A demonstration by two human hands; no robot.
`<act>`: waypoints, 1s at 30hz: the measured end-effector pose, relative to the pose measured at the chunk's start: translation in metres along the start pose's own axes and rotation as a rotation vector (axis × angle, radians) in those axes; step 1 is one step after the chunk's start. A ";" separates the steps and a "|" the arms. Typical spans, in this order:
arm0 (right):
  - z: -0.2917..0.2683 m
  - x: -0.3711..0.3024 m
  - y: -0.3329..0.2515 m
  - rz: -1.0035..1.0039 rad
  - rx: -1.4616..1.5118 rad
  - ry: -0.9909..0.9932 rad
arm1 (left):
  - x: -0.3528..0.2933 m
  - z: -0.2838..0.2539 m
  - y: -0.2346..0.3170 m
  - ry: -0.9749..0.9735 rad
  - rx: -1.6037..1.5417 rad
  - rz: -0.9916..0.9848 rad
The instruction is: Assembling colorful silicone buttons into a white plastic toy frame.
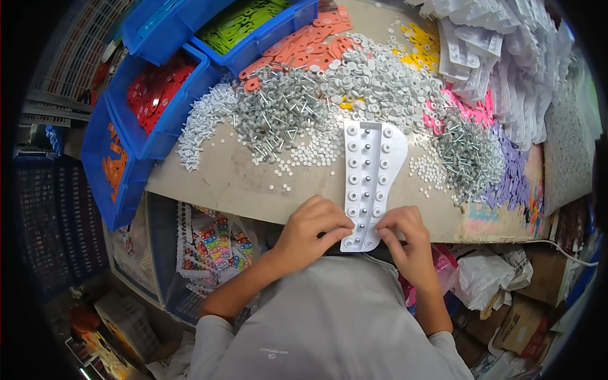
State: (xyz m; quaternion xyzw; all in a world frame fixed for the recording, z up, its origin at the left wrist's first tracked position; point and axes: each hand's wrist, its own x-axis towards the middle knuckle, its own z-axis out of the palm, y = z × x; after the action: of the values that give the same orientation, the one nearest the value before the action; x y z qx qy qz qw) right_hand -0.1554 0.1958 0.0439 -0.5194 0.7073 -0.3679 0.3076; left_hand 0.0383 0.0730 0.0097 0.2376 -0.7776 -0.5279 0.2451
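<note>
A long white plastic tray (364, 190), curved on its right side, lies over the table's front edge in front of me. White ring-shaped pieces (353, 179) line both its sides, and metal pins (367, 163) stand in a row along its middle channel. At the left side of its near end, my left hand (310, 229) is closed, thumb and fingertips pinched together over the ring places. Opposite it, my right hand (408, 237) pinches in the same way at the right edge. Whatever small piece either pinch may hold is hidden by the fingers.
Heaps of metal pins (275, 111), white ring pieces (386, 82) and small white discs (320, 144) cover the tabletop beyond. Blue bins (206, 79) with coloured flat pieces stand at the left. Stacked white trays (500, 57) rise at the back right, near purple pieces (508, 174).
</note>
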 end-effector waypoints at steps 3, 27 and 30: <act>0.006 -0.001 0.003 0.000 -0.014 -0.011 | -0.009 0.016 -0.008 0.034 0.000 -0.033; 0.017 -0.010 0.048 -0.447 -0.246 0.238 | 0.005 0.010 -0.021 0.182 0.342 0.361; 0.003 -0.001 0.052 -0.302 -0.263 0.340 | 0.024 -0.008 -0.023 0.274 0.369 0.271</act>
State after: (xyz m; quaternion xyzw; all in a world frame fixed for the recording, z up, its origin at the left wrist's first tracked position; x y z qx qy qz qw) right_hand -0.1789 0.2062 -0.0014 -0.5853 0.7050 -0.3965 0.0556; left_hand 0.0279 0.0450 -0.0059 0.2411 -0.8450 -0.3026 0.3692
